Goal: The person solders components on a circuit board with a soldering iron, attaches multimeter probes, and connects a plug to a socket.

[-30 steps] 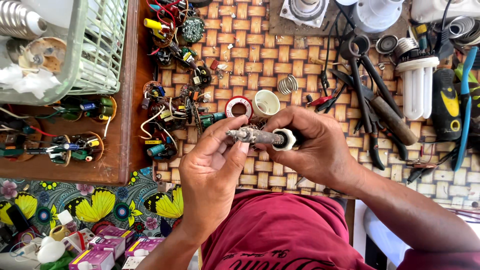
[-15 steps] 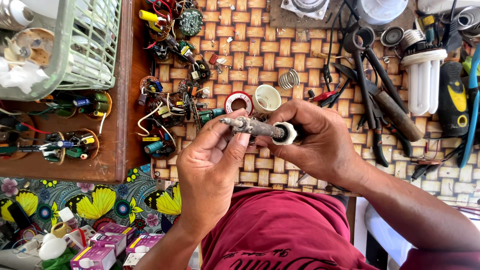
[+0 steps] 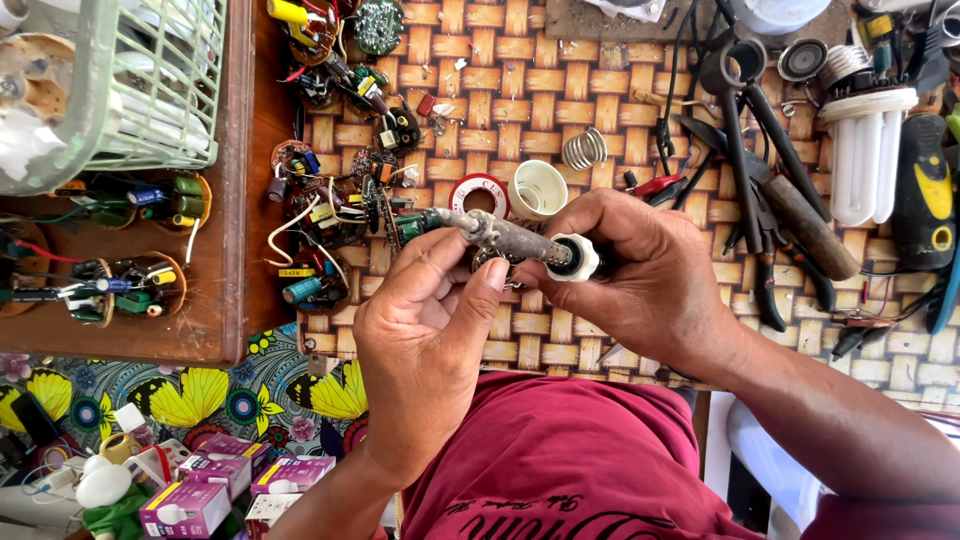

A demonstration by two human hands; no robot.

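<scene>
The right hand [image 3: 640, 275] grips a soldering iron [image 3: 515, 238] by its handle, fingers closed around it, the metal shaft pointing toward nine o'clock over the woven desk [image 3: 560, 110]. The left hand [image 3: 425, 335] sits at seven o'clock of the iron, half curled, thumb and forefinger pinched up against the shaft; what they pinch is too small to tell. At twelve o'clock of the iron lie a red tape ring [image 3: 478, 193] and a white cup [image 3: 538, 189]. Circuit boards [image 3: 330, 235] cluster at nine o'clock.

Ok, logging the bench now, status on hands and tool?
Right hand grips soldering iron. Left hand fingertips beneath its shaft. Circuit boards crowd the tip.
</scene>
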